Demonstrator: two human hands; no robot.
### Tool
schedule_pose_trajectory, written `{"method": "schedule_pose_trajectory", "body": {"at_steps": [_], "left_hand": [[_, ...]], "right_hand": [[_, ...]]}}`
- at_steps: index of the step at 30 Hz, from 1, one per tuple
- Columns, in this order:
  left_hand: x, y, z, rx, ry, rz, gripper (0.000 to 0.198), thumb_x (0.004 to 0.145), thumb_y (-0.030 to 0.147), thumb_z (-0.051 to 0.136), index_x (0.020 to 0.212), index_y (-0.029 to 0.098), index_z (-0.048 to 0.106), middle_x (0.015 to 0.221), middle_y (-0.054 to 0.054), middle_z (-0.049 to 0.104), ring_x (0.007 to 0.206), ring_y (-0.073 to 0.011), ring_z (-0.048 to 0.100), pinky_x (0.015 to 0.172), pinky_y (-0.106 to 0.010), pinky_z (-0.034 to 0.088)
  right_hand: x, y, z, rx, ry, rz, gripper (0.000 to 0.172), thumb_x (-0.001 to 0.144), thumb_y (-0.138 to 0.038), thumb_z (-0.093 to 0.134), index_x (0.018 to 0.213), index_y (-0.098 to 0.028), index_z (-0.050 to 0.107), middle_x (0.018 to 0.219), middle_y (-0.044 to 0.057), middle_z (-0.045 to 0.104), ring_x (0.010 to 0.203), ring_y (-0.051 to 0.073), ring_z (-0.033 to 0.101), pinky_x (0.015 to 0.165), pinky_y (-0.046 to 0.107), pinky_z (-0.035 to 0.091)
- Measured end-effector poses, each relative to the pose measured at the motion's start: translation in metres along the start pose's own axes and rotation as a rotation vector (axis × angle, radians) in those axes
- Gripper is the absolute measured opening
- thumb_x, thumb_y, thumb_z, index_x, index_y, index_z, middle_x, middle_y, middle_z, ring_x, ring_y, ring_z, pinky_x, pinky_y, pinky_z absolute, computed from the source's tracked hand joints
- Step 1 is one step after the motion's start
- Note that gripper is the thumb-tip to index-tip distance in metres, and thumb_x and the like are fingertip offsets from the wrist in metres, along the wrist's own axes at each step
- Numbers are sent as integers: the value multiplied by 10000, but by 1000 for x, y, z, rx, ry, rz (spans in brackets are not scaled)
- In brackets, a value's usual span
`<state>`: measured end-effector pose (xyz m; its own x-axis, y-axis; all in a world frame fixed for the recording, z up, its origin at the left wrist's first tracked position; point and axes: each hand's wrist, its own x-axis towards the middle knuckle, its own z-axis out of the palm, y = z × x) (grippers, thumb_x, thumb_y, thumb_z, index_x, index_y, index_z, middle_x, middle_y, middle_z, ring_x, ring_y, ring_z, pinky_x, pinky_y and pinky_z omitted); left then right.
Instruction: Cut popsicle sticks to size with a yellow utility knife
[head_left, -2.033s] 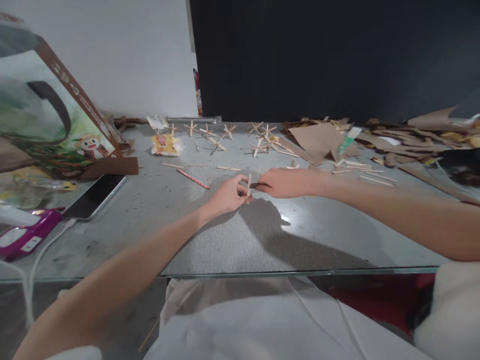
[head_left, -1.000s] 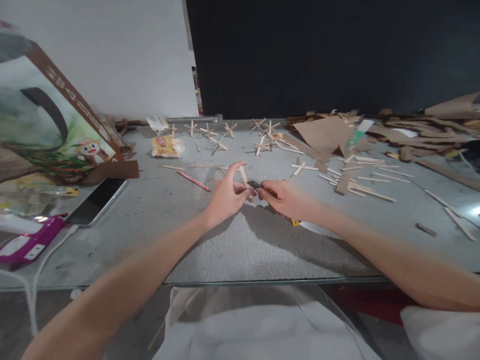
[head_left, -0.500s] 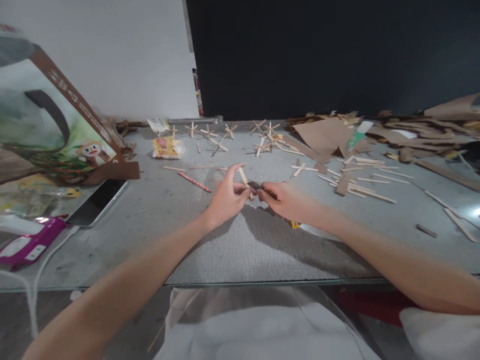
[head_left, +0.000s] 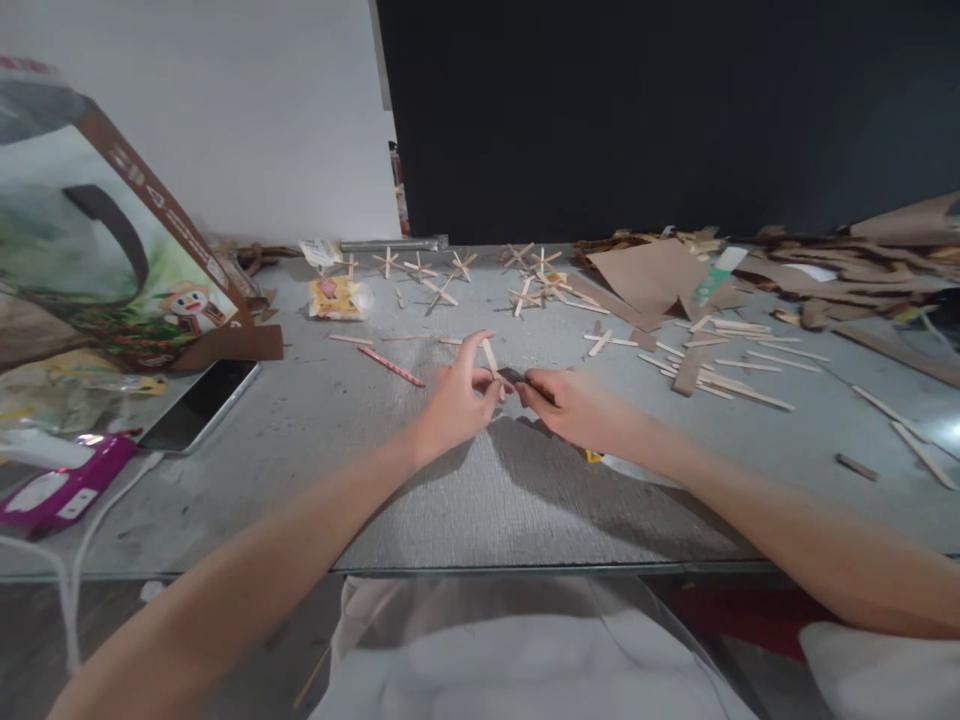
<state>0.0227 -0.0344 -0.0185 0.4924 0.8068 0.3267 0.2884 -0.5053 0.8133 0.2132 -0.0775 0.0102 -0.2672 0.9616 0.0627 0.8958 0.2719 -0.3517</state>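
My left hand [head_left: 461, 395] is closed on a pale wooden craft stick [head_left: 492, 358], its upper end rising between thumb and fingers. Another bit of stick seems to cross it low down, too small to make out. My right hand [head_left: 566, 400] grips what looks like a utility knife [head_left: 516, 376]; its dark blade points left and meets the stick close to my left fingertips. A yellow end [head_left: 593, 456] shows below my right wrist. Most of the handle is hidden by my fingers.
Star-shaped crossed sticks [head_left: 439, 292] stand along the back. Loose craft sticks [head_left: 739, 385] and brown cardboard [head_left: 641, 275] lie right. On the left are a phone [head_left: 201, 405], a purple device [head_left: 71, 485], a printed box [head_left: 135, 240], a snack packet [head_left: 337, 298] and a red patterned straw [head_left: 391, 366].
Both hands stay together at nearly the same spot. The stick and the dark blade have tilted slightly; the whole view has shifted a little.
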Motion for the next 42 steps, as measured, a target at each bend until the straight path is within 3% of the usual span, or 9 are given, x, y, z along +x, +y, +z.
{"method": "schedule_pose_trajectory", "body": {"at_steps": [10,19,24,28,33,42], "left_hand": [[-4,1,5,218,-15,8,688,905,98,521,1561,177,328,790,-1,723,722,-177,658,789,-307,489],[-2,0,3,203,-50,30,690,922,85,495,1583,157,312,779,-4,715,705,-167,645,848,-309,494],[-2,-1,4,228,-65,29,677,939,90,485,1589,145,308,763,-1,724,654,-157,622,826,-312,502],[-2,2,3,146,-78,11,689,940,113,517,1593,162,303,774,3,736,614,-140,616,763,-289,507],[2,-8,1,-139,-112,-25,708,960,176,561,1603,126,268,742,-11,722,676,-155,660,706,-270,510],[9,-17,2,-393,-205,-4,782,936,235,663,1588,108,251,735,-13,705,691,-159,672,727,-294,519]], "right_hand": [[-3,-4,10,-85,-4,15,294,1054,-277,416,843,-204,608,717,71,695,584,176,581,555,303,273],[0,-9,1,82,-61,35,347,1058,-250,419,729,-209,525,625,21,626,560,139,569,548,265,329],[-1,-4,2,265,-130,106,363,1066,-282,425,721,-209,509,496,-29,533,397,104,522,433,224,348],[-1,2,3,560,-223,152,336,1071,-334,448,767,-213,525,444,-63,500,314,96,491,339,190,374],[2,10,-1,845,-322,182,314,1054,-389,508,799,-213,557,423,-82,476,288,94,465,291,173,360],[5,20,-7,1116,-497,214,330,1013,-427,582,791,-183,600,441,-68,474,280,71,383,283,170,336]]}}
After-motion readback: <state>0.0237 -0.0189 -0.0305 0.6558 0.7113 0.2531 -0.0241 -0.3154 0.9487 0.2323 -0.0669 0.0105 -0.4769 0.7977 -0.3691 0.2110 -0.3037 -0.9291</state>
